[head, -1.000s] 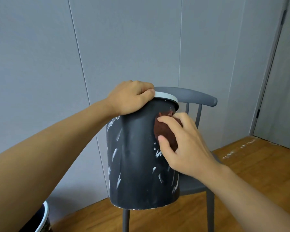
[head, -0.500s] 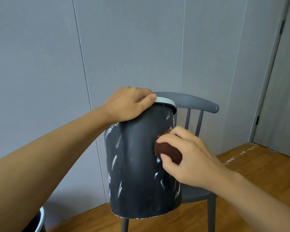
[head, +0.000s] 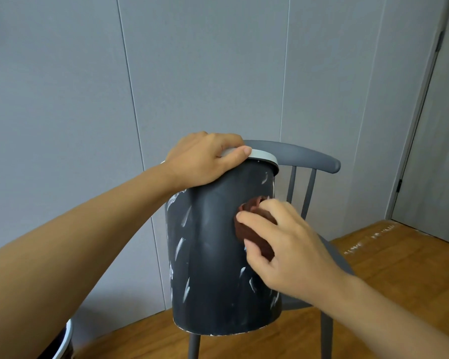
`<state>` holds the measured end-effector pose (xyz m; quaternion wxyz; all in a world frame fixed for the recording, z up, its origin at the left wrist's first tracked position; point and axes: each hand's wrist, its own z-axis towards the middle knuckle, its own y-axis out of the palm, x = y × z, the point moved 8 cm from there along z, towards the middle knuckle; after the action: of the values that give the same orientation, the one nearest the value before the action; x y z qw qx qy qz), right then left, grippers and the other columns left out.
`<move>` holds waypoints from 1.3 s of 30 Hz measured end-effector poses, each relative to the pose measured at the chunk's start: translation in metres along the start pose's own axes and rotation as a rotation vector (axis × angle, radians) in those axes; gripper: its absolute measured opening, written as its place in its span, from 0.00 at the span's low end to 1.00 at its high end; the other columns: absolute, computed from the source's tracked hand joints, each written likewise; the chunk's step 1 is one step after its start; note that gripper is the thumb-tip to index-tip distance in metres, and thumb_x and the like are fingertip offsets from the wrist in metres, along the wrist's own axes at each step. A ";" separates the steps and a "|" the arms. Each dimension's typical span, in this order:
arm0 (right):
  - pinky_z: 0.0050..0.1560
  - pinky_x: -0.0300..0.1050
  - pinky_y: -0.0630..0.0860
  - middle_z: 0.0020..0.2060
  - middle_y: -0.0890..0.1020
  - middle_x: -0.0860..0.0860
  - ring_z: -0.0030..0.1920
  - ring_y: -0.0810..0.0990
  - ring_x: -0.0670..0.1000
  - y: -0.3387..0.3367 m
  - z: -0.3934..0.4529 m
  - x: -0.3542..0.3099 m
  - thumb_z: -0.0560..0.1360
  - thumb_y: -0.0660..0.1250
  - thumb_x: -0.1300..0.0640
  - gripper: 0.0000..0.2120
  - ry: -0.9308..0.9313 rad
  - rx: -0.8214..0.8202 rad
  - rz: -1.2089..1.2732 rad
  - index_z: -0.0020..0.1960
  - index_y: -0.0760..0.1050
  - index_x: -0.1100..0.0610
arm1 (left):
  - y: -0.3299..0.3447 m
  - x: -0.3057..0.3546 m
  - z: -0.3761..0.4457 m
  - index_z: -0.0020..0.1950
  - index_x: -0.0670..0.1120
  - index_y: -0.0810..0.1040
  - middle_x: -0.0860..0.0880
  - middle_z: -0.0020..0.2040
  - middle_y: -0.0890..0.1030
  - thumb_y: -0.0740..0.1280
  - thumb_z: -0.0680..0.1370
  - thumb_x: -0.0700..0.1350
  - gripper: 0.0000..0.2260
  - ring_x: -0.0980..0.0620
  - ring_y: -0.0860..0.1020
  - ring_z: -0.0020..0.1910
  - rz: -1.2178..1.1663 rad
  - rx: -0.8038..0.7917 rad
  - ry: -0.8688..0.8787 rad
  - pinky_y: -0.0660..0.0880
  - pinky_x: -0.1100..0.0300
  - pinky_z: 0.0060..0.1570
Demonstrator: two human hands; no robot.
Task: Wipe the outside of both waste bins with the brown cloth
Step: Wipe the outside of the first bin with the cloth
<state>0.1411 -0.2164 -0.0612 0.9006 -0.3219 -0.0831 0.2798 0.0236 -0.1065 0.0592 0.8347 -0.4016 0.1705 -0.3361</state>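
Clearly the wiping is only partway done. The dark grey cylindrical plastic waste bin (head: 218, 255) with its pale grey rim ring stands on the seat of the grey wooden spindle-back chair (head: 306, 156), leaning a little toward the person, and white streaks show on its near wall: several down the left side, a few low on the right and one just under the rim. A band down the middle of the wall looks free of streaks, so by my reading that strip is done while both flanks are left. The far side is hidden.

The left hand (head: 202, 161) grips the rim at the top, fingers curled over it and thumb lying along the ring, which steadies the bin. The right hand (head: 283, 242) pinches the bunched brown cloth (head: 252, 229) between thumb and fingers and presses it against the upper right of the wall, with streaks below it.

A second bin, a dark one with a white rim (head: 65, 340), peeks in at the lower left corner of the view on the wooden floor (head: 399, 268); whether it is wiped cannot be told.
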 end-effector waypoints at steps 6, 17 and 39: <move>0.50 0.54 0.80 0.55 0.78 0.49 0.54 0.78 0.56 -0.024 0.047 0.023 0.76 0.64 0.45 0.19 0.103 0.121 0.011 0.65 0.77 0.48 | 0.000 0.010 0.002 0.48 0.57 0.76 0.54 0.34 0.77 0.55 0.82 0.64 0.16 0.49 0.75 0.37 0.005 -0.004 0.014 0.76 0.49 0.46; 0.47 0.54 0.81 0.52 0.78 0.48 0.51 0.79 0.56 -0.022 0.035 0.018 0.76 0.64 0.44 0.17 0.056 0.106 0.045 0.63 0.77 0.48 | 0.003 0.009 0.005 0.50 0.58 0.77 0.56 0.36 0.78 0.57 0.80 0.68 0.16 0.49 0.76 0.39 0.002 0.015 0.014 0.75 0.52 0.44; 0.42 0.48 0.82 0.50 0.78 0.46 0.48 0.79 0.48 -0.003 -0.015 -0.005 0.78 0.67 0.46 0.13 -0.032 -0.039 0.117 0.60 0.79 0.49 | -0.002 -0.004 -0.002 0.42 0.51 0.74 0.51 0.31 0.74 0.60 0.80 0.66 0.19 0.55 0.73 0.33 0.036 0.058 -0.001 0.71 0.53 0.38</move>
<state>0.1434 -0.2290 -0.0703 0.8750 -0.3391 -0.0839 0.3352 0.0189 -0.1055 0.0597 0.8519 -0.3742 0.1674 -0.3258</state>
